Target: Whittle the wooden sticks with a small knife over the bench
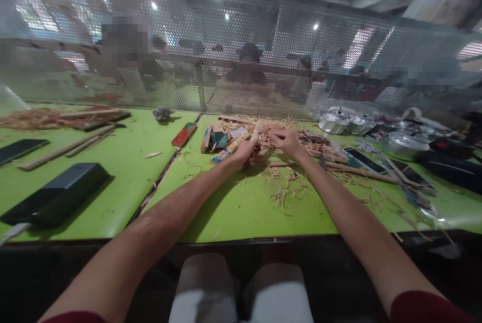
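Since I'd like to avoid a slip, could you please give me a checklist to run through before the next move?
1. Left grip secure on the wood strip: ok, fingers closed around its lower part.
2. Right grip holding something: cannot tell, the fingertips are too small and blurred.
3. Hands apart: ok, a gap shows between them.
4. Table free of shavings around the hands: not ok, they lie scattered there.
5. Black box clear of the arms: ok, it sits off to the left.
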`<state>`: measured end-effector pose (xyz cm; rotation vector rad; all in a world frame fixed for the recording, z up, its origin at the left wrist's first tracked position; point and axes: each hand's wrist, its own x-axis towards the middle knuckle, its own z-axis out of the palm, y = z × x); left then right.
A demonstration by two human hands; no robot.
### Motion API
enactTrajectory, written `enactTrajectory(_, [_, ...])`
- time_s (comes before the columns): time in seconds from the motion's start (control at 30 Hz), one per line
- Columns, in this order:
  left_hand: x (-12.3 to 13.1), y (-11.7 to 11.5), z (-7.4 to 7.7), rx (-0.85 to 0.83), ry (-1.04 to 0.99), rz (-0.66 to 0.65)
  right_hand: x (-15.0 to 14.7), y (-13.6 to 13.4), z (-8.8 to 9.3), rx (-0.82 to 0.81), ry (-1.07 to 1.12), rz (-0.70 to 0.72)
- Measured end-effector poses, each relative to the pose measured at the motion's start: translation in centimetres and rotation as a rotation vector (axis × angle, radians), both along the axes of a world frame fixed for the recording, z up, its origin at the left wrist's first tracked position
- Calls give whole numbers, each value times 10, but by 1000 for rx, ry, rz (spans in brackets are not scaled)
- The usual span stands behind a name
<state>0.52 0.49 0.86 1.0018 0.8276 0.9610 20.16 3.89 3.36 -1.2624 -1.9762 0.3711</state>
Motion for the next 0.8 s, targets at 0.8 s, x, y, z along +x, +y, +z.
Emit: enactTrajectory(0.8, [-2, -13, 23, -42, 24, -156, 9, 6, -8, 187, -238, -145])
